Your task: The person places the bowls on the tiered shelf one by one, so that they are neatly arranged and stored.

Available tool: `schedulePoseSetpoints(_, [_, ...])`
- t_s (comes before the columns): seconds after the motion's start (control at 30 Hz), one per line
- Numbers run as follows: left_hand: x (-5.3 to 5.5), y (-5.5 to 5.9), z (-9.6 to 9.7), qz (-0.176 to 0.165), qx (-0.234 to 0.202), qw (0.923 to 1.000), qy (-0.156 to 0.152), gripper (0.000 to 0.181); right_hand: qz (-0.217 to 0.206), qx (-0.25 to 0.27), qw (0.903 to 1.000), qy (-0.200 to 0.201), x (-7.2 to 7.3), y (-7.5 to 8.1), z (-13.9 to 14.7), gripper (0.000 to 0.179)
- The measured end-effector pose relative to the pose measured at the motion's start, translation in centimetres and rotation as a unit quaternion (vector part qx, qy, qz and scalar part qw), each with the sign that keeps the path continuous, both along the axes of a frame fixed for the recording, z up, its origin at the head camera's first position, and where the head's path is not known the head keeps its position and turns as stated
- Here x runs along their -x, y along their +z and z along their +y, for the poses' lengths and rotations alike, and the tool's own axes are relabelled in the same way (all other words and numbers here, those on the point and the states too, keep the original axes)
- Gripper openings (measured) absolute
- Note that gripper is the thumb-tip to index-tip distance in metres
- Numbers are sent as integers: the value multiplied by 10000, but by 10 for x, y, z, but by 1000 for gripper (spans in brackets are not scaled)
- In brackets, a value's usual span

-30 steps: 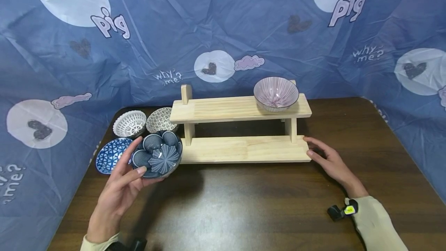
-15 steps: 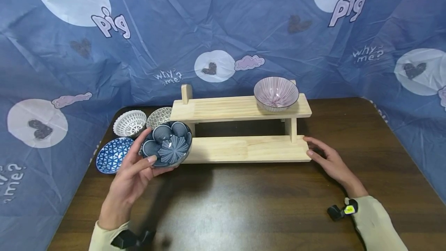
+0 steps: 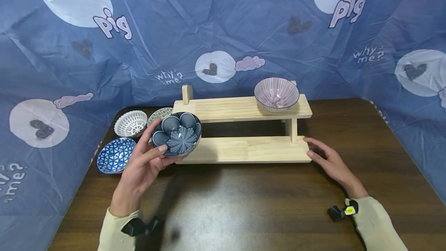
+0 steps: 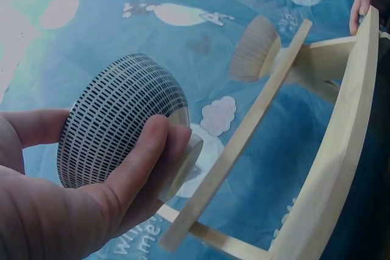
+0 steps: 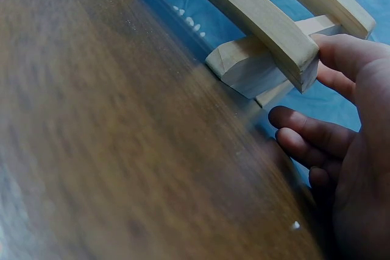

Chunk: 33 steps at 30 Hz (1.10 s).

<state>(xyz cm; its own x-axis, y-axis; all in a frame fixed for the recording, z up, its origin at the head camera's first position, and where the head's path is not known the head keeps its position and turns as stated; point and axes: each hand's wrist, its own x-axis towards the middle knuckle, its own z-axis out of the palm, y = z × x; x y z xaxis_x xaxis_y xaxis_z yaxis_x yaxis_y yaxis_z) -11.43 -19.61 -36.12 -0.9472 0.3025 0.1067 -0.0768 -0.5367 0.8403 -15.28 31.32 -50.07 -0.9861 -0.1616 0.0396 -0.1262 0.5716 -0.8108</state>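
Observation:
My left hand (image 3: pixel 144 169) holds a dark blue bowl (image 3: pixel 182 139) with a flower pattern inside, thumb at the rim and other fingers around the outside. The bowl is tilted toward me, in the air over the left end of the two-tier wooden shelf (image 3: pixel 240 149). In the left wrist view its dash-patterned outside (image 4: pixel 125 120) and pale foot show. My right hand (image 3: pixel 331 164) touches the right end of the lower board with thumb and forefinger; the remaining fingers hang loosely bent in the right wrist view. A purple-striped bowl (image 3: pixel 276 94) stands on the upper board at the right.
Left of the shelf, on the brown table (image 3: pixel 244 204), are a white-and-black bowl (image 3: pixel 130 124), a grey patterned bowl (image 3: pixel 159 116) partly hidden, and a blue lattice bowl (image 3: pixel 115 156). A blue printed cloth (image 3: pixel 223 30) hangs behind and at both sides.
My left hand has carried the dark blue bowl rightward and up, from beside the other bowls to over the shelf's left end. My right hand has stayed at the shelf.

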Motion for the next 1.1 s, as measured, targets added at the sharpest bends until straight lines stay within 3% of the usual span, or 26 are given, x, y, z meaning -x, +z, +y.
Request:
schedulePoseSetpoints(0.43, [19,2,19,-2,-144,9998,-122,72,-88,-6,10000,-20,0,1,0,52])
schedulePoseSetpoints(0.8, [30,9,37,-374,285,9985,282,73,74,19,10000,19,-1,-1,1,49])
schedulePoseSetpoints(1.1, [41,10,49,-455,127,9985,279,78,54,45,10000,17,-1,0,1,49])
